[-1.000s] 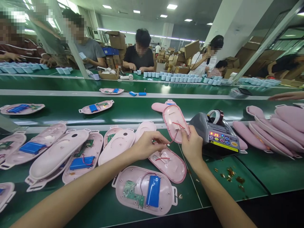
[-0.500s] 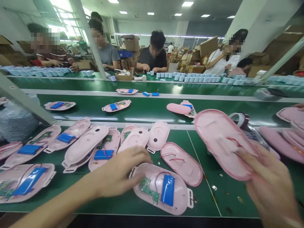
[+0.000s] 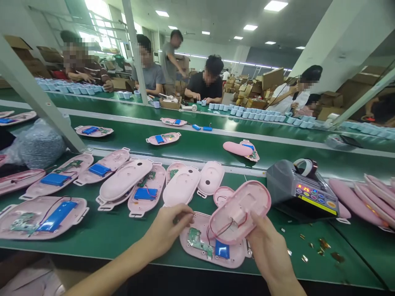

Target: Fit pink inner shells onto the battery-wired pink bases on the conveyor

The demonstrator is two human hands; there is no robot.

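Right hand point(image 3: 270, 250) has brought the pink plastic shell point(image 3: 239, 211) down from the far right and holds it tilted at 12 o'clock, inner face showing, red wires point(image 3: 230, 228) looped across it. Its fingers point(image 3: 262, 230) are closed on the shell's lower rim, tips hidden behind it. The shell overlaps the open pink case point(image 3: 212, 257) on the belt; contact between them cannot be confirmed. That case holds a green circuit board point(image 3: 197, 240) and a blue battery point(image 3: 222, 249), partly covered.

Left hand point(image 3: 168, 230) is at 11 o'clock, above the case's upper rim, fingers drawn narrow; whether they hold anything cannot be told. Further items: a row of open pink cases point(image 3: 57, 216) at 10 o'clock, a gray tape dispenser point(image 3: 300, 191) at 2 o'clock — display lit — and stacked pink covers point(image 3: 367, 201) beyond it.
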